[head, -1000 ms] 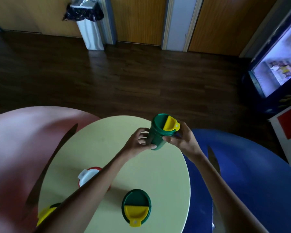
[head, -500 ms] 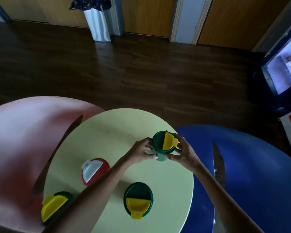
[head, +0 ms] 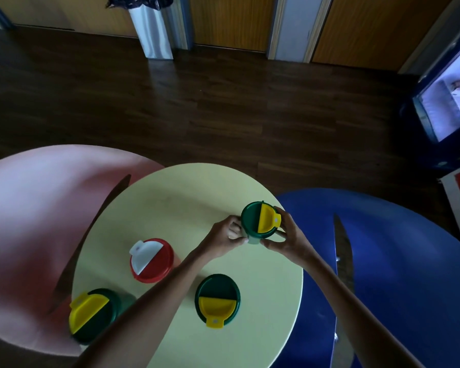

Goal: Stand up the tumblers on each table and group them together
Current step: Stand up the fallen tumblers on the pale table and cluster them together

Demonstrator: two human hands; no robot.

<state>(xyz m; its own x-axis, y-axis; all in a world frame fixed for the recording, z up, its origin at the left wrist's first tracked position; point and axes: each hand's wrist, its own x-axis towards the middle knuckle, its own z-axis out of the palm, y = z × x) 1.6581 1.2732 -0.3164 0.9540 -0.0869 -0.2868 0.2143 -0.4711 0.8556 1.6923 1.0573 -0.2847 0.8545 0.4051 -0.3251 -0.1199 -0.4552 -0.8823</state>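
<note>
Tumbler (head: 259, 220) upright on yellow table (head: 170, 208), grasped by left hand (head: 223, 236) and right hand (head: 290, 237); dark wood floor (head: 223, 115).

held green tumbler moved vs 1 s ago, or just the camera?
Yes. The green tumbler has come down onto the yellow table, just inside its right edge, upright between the left hand and right hand.

Middle tabletop (head: 170, 208): carries four tumblers, all upright.
Far tumbler (head: 259, 221): near the right edge, between left hand (head: 223, 236) and right hand (head: 290, 239).
Second tumbler (head: 152, 260): left of centre.
Third tumbler (head: 217, 298): near side, right of the second.
Fourth tumbler (head: 92, 313): near-left edge.
Side tabletops: one to the left (head: 32, 208), one to the right (head: 409, 248).
</note>
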